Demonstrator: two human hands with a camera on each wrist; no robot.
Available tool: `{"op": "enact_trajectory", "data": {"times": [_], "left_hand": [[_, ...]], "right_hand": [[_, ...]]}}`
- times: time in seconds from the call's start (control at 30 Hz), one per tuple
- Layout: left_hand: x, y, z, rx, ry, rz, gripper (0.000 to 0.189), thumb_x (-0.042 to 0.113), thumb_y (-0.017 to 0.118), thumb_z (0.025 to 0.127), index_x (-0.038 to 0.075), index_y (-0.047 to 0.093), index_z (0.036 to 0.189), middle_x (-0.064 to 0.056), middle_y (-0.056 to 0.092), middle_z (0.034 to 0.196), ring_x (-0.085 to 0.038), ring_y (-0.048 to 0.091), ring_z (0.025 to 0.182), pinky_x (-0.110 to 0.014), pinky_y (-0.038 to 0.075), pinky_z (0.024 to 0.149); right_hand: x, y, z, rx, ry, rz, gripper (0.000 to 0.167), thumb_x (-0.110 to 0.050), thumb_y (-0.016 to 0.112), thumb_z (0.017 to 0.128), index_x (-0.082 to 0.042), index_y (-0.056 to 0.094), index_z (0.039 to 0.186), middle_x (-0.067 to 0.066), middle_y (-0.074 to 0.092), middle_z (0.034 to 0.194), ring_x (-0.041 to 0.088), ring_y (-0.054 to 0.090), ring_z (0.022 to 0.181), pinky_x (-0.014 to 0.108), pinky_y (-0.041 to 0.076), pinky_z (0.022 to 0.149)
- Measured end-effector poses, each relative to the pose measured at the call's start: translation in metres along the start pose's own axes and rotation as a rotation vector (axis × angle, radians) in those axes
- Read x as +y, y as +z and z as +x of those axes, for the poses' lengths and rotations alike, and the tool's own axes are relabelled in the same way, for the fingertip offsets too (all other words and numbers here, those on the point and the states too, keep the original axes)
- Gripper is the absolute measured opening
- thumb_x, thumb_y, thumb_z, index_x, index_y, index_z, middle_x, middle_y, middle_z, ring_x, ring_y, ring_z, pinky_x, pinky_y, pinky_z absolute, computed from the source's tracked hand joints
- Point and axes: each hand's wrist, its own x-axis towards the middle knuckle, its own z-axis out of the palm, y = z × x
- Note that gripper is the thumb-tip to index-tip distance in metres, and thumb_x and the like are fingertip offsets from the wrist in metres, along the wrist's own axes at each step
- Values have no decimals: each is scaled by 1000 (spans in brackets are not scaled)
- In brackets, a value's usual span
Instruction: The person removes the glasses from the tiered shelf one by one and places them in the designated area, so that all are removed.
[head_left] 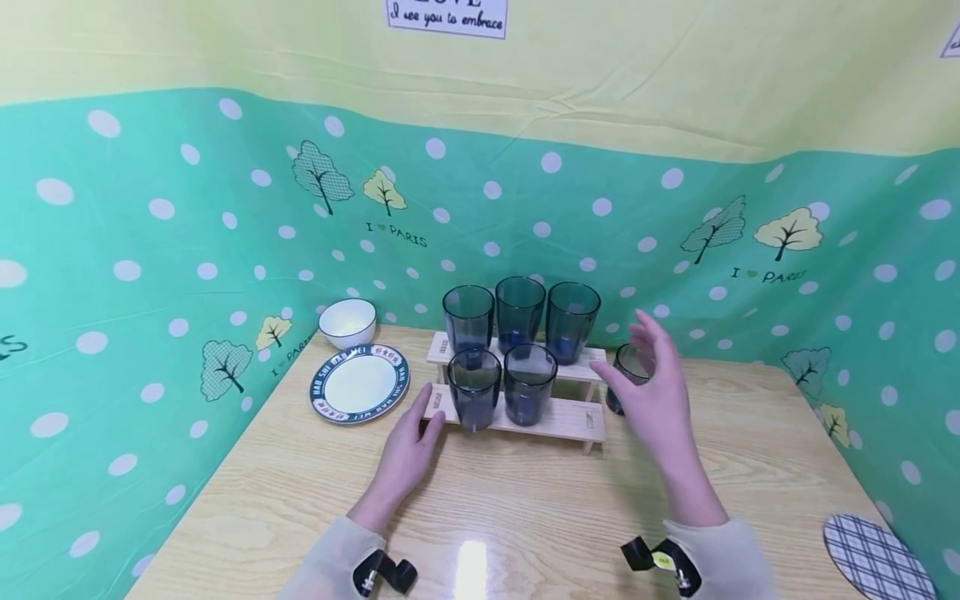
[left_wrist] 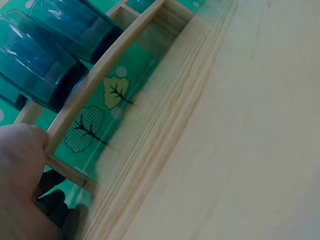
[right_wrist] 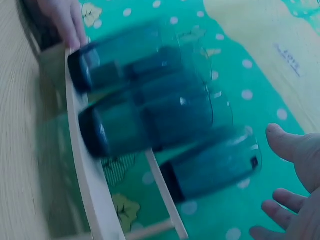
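My left hand (head_left: 408, 446) holds the left end of the front step of a two-step wooden rack (head_left: 573, 421), thumb at its front corner. Two dark tinted glasses, a left one (head_left: 474, 392) and a right one (head_left: 529, 387), stand upright on this step. On the higher back step are three more such glasses, with one (head_left: 573, 325) at the right. My right hand (head_left: 656, 396) is raised right of the rack, its thumb spread from the fingers and nothing held. Behind it another dark glass (head_left: 617, 400) stands on the table, partly hidden by the hand.
A blue-rimmed plate (head_left: 360, 385) lies left of the rack, with a white bowl (head_left: 347, 322) behind it. At the front right is a checked round mat (head_left: 877, 554). A green dotted cloth (head_left: 225, 208) hangs around the wooden table (head_left: 510, 508).
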Motion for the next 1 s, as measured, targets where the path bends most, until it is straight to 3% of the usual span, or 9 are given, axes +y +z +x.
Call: {"op": "enact_trajectory", "data": {"times": [0.4, 1.0], "left_hand": [[-1, 0, 0, 4, -1, -3, 65, 33, 55, 117, 11, 33, 174, -17, 38, 175, -39, 37, 160, -57, 29, 132], [-2, 1, 0, 10, 6, -3, 65, 34, 56, 117, 12, 34, 174, -17, 40, 174, -40, 39, 159, -59, 31, 131]], "right_hand": [[-8, 39, -3, -155, -15, 82, 88, -20, 91, 95, -20, 43, 170, 13, 54, 158, 33, 51, 147, 53, 41, 128], [2, 63, -11, -290, 28, -12, 95, -31, 93, 93, -24, 40, 171, 8, 47, 165, 31, 49, 150, 53, 45, 124]]}}
